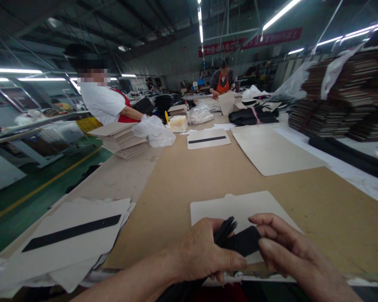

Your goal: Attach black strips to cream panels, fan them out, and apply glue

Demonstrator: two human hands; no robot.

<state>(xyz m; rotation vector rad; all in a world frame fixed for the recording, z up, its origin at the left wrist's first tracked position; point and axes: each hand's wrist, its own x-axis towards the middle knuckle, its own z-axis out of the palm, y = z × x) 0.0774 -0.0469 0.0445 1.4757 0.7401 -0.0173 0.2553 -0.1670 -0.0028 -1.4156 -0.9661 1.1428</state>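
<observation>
My left hand (208, 247) is closed around a bundle of black strips (226, 230), whose ends fan out between thumb and fingers. One black strip (244, 242) lies apart from the bundle, and my right hand (283, 243) pinches its end between thumb and fingers. Whether the strips are cloth or another sheet material I cannot tell. Beneath both hands, near the front edge of the table, is a pale board (248, 203) with rounded corners, partly hidden by the hands.
Boards with black strips on them lie left (69, 235) and ahead (208, 141). A large pale sheet (274, 153) lies right of centre on the brown table (176, 180). Stacked boards (119, 140) and a plastic bag (157, 130) stand back left, beside a person (101, 100). Another person (222, 79) works farther back.
</observation>
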